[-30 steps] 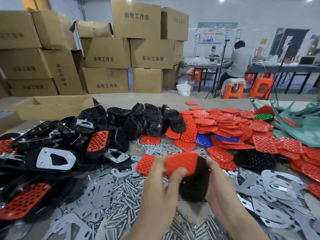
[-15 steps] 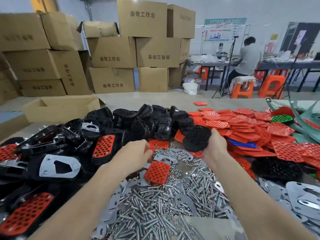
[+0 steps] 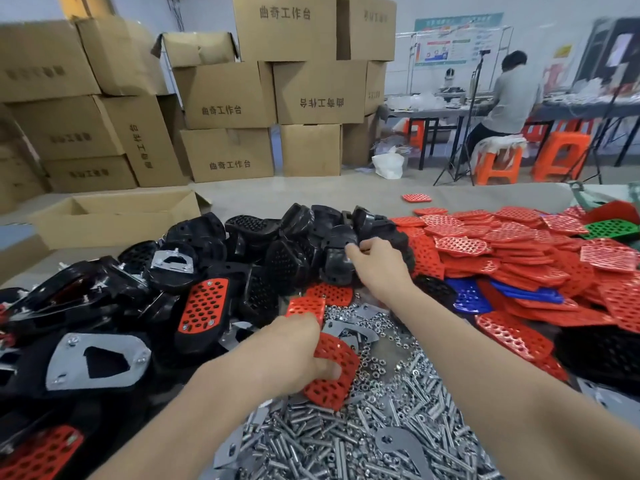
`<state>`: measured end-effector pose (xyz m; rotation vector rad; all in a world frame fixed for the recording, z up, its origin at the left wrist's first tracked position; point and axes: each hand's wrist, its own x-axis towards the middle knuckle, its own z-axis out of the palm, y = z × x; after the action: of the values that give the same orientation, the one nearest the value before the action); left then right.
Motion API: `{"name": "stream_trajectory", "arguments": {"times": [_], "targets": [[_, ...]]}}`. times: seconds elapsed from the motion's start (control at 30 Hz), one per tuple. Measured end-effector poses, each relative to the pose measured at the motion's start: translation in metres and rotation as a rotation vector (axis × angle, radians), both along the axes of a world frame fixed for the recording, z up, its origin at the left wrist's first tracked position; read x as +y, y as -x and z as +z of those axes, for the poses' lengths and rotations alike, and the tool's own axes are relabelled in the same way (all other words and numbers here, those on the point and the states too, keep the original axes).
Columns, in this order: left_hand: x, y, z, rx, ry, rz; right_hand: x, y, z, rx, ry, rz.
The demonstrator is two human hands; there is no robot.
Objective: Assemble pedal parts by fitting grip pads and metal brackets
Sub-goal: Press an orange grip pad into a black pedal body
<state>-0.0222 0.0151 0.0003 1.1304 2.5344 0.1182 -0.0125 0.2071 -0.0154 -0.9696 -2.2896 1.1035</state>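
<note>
My left hand (image 3: pixel 294 351) grips a red perforated grip pad (image 3: pixel 334 372) over the heap of screws, thumb curled onto its face. A second red pad (image 3: pixel 306 305) stands just beyond its fingers. My right hand (image 3: pixel 377 266) reaches palm down into the pile of black pedal bodies (image 3: pixel 277 258), index finger lying on one black body (image 3: pixel 334 263). Whether it grips anything is hidden under the palm. Grey metal brackets (image 3: pixel 349 329) lie between the two hands.
Assembled pedals with red pads and brackets (image 3: pixel 202 308) are stacked at the left. A heap of red pads (image 3: pixel 502 244) with blue ones (image 3: pixel 519 294) fills the right. Screws and nuts (image 3: pixel 346 438) lie near me. An open carton (image 3: pixel 114 216) and stacked boxes stand behind; a person sits far right.
My left hand dropped onto a red pad among the screws and took hold of it. My right hand carried its black piece away from me to the black pile.
</note>
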Motion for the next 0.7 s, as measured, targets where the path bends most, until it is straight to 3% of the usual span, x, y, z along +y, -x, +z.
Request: {"name": "stream_trajectory", "arguments": {"times": [0.07,0.17,0.33,0.47,0.53,0.7], "targets": [[-0.006,0.003,0.000,-0.096,-0.097,0.015,-0.004,0.013,0.000,-0.061,0.023,0.006],[-0.014,0.006,-0.002,-0.094,-0.303,0.040,-0.003,0.020,-0.005,-0.067,0.071,-0.030],[-0.033,0.011,-0.004,-0.204,-0.752,0.251,-0.004,-0.012,-0.005,0.107,0.128,-0.038],[-0.037,-0.003,-0.006,-0.586,-1.159,0.465,-0.014,-0.060,0.007,0.549,0.805,0.027],[-0.033,-0.019,-0.006,-0.792,-1.271,0.526,-0.026,-0.089,0.010,0.740,1.103,0.088],[-0.021,-0.073,-0.008,-1.062,-1.368,0.514,-0.057,-0.144,0.006,0.856,1.467,0.150]]}}
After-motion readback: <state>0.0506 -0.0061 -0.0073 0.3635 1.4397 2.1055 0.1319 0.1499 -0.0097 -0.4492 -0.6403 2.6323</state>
